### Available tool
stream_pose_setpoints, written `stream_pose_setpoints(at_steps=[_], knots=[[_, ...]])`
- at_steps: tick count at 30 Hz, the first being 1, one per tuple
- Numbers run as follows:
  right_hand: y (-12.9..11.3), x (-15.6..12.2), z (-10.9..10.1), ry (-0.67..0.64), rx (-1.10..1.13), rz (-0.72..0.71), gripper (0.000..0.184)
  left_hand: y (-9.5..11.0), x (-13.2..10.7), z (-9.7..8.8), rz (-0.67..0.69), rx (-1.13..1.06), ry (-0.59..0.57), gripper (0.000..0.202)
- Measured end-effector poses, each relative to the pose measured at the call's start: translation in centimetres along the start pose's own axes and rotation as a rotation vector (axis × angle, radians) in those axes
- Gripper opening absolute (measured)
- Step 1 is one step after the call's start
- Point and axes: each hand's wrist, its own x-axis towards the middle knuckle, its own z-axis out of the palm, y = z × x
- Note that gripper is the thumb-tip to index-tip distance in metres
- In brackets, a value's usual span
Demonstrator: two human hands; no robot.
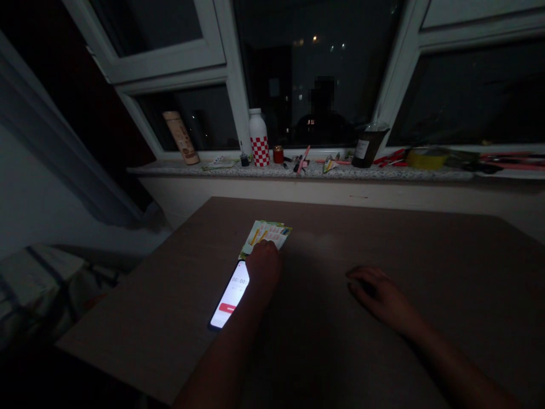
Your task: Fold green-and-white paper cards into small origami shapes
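My left hand [264,266] reaches forward over the table [383,238], its fingers resting on a small stack of green and yellow cards [267,232]. The fingers are dark and I cannot make out whether they grip the cards or only press on them. A lit phone [230,295] showing a timer screen lies flat on the table just left of that wrist. My right hand [374,292] lies palm down on the table to the right, fingers loosely stretched, holding nothing.
The room is dark. A stone windowsill [298,170] runs behind the table with a red-checked white bottle [259,138], a tan tube [181,136], a dark cup [369,145], pens and small clutter. A striped cloth [38,284] lies at the left.
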Motion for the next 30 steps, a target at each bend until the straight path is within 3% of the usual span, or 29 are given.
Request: stream_pose_setpoints(at_steps=[4,8,12,16,22,30], knots=[[-0.1,0.0,0.0,-0.008,0.016,0.012,0.023,0.6,-0.6,-0.4,0.058,-0.048,0.096,0.016],[-0.5,-0.1,-0.2,0.008,0.158,0.118,0.028,2.7,-2.8,-0.5,0.279,-0.093,0.13,0.014],[-1.2,-0.2,-0.7,0.112,0.413,0.38,0.044,5.1,-5.6,0.4,0.824,-0.218,0.147,0.011],[-1.4,-0.2,-1.3,0.155,0.509,0.535,0.048,6.1,-6.8,1.4,1.107,-0.272,0.037,0.006],[-1.8,-0.2,-1.7,0.204,0.468,0.606,0.035,5.6,-6.5,1.2,1.102,-0.3,-0.094,0.009],[-1.8,-0.3,-1.7,0.213,0.528,0.579,0.034,3.4,-5.2,0.8,0.883,-0.344,-0.122,0.017]])
